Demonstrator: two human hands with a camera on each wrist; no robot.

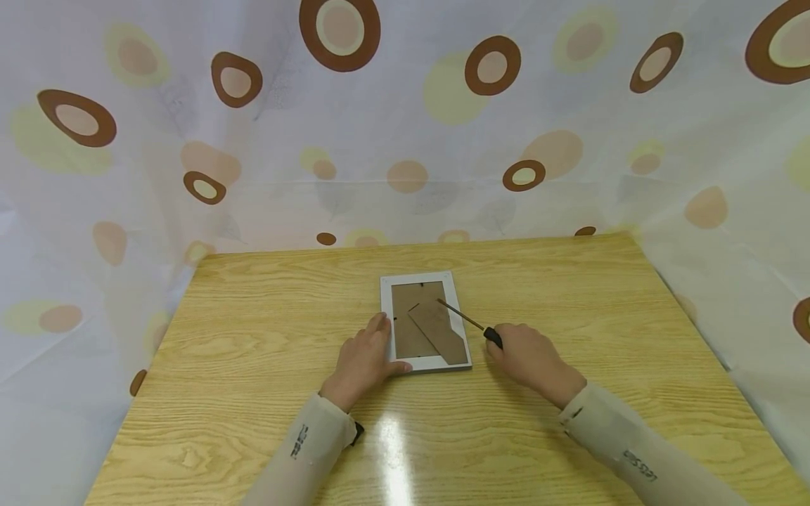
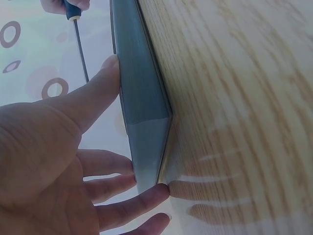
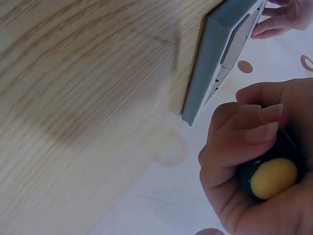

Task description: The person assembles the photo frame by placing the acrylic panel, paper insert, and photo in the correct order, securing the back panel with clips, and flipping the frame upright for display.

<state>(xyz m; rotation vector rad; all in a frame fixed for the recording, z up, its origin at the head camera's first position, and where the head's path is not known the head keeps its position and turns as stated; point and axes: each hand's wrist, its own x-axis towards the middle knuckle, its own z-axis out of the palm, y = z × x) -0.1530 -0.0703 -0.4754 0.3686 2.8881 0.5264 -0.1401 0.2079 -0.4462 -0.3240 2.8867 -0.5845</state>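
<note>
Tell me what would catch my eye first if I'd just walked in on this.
Probably the patterned sheet behind the wooden table, with its bold brown rings. Next comes the picture frame lying back side up near the table's middle, the left hand against its near left corner. Then there's the screwdriver in the right hand, its tip pointing toward the frame's brown backing.

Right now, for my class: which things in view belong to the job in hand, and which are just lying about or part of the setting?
Part of the job:
picture frame, back up
screwdriver
left hand, touching the frame
right hand, gripping the screwdriver

Just the setting:
wooden table
patterned sheet behind it
</note>
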